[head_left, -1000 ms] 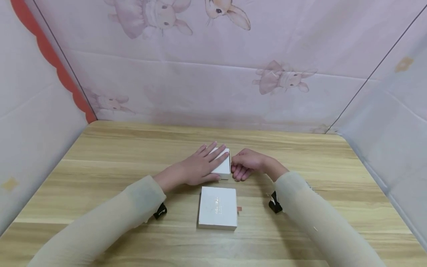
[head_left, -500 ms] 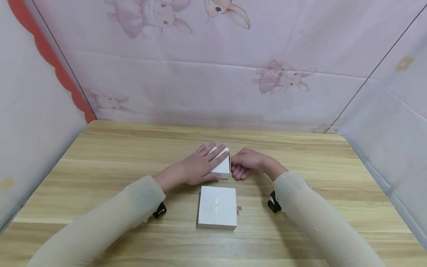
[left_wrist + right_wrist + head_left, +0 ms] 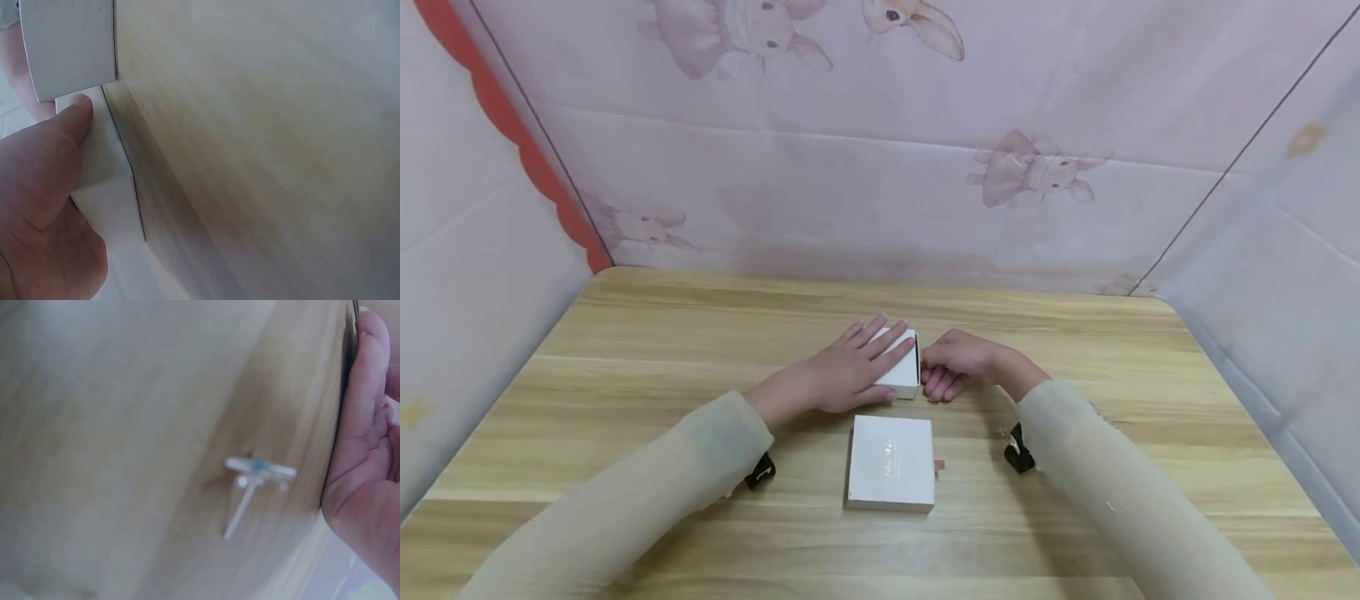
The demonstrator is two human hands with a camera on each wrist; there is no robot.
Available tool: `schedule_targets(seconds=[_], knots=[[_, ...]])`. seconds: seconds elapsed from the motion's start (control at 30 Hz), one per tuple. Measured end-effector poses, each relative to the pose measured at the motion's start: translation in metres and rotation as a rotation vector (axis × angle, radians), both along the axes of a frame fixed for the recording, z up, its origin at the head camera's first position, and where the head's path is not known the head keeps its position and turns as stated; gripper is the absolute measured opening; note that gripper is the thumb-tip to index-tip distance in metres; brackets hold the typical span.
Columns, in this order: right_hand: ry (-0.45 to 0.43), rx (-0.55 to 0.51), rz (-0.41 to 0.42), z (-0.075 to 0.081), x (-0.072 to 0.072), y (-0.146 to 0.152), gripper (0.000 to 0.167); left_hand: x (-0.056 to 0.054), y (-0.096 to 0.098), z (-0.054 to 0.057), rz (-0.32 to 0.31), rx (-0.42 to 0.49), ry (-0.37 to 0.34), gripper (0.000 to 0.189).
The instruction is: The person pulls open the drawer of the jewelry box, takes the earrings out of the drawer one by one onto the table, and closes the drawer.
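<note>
In the head view, my left hand (image 3: 842, 372) lies over the top of a small white box (image 3: 906, 375), fingers spread and straight. Its thumb rests along the near side of that box, as the left wrist view also shows the thumb (image 3: 78, 115) against the white wall. At the box's right end, where a dark slit shows, my right hand (image 3: 966, 360) has its thumb and forefinger pinched together; what lies between the tips is hidden. The right wrist view shows only the side of the right hand (image 3: 365, 431) on the table.
Nearer me on the wooden table (image 3: 700, 350) lies a flat white box (image 3: 891, 462) with gold lettering and a pink ribbon tab (image 3: 939, 465) on its right side. A blurred silver ornament (image 3: 256, 467) with a blue star appears beside the right wrist. Rabbit-printed cloth walls (image 3: 850, 192) stand behind.
</note>
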State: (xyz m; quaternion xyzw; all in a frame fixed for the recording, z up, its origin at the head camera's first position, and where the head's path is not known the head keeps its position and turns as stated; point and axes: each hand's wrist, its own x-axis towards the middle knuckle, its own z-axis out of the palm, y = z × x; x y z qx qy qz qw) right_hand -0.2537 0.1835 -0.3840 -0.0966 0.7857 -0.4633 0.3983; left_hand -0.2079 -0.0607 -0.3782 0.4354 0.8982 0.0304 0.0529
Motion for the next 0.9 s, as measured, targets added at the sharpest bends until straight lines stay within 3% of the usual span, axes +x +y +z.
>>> schedule_targets(seconds=[0.9], knots=[[0.047,0.004,-0.027,-0.0018,0.0022,-0.0016,0.03,0.0015,-0.0007,0.0013,0.006,0.0,0.003,0.076]])
